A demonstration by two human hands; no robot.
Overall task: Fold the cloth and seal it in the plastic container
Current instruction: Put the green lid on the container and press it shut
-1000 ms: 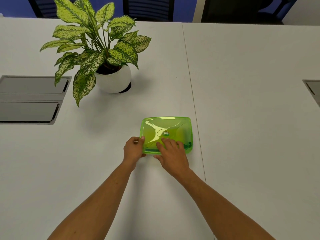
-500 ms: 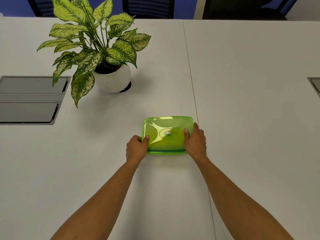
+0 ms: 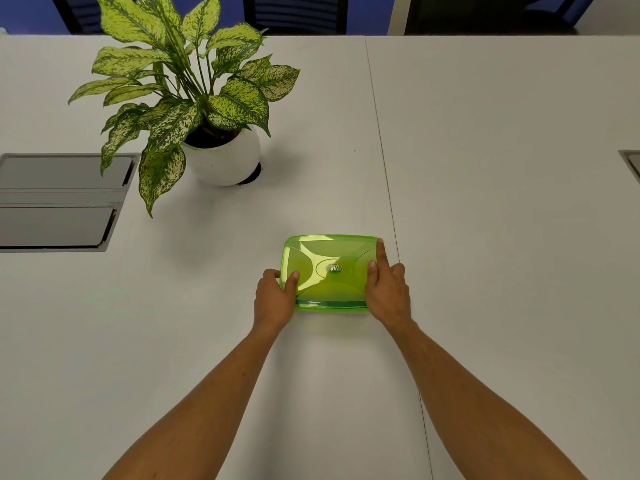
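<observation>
A green translucent plastic container (image 3: 329, 271) lies flat on the white table, its lid on top with a small round emblem in the middle. My left hand (image 3: 273, 299) grips its left edge, thumb on the lid. My right hand (image 3: 388, 289) holds the right edge, thumb on the lid and index finger stretched along the rim toward the far right corner. A dark band shows through the front wall; the cloth itself cannot be made out.
A potted plant (image 3: 221, 157) with a white pot stands back left of the container. A grey recessed panel (image 3: 59, 202) sits at the left edge, another (image 3: 630, 164) at the far right. A seam (image 3: 388, 188) runs between the two tabletops.
My right hand moved from pressing the lid's front to the right edge, then its index finger stretched toward the far corner. The container turned square to me. My left hand stayed.
</observation>
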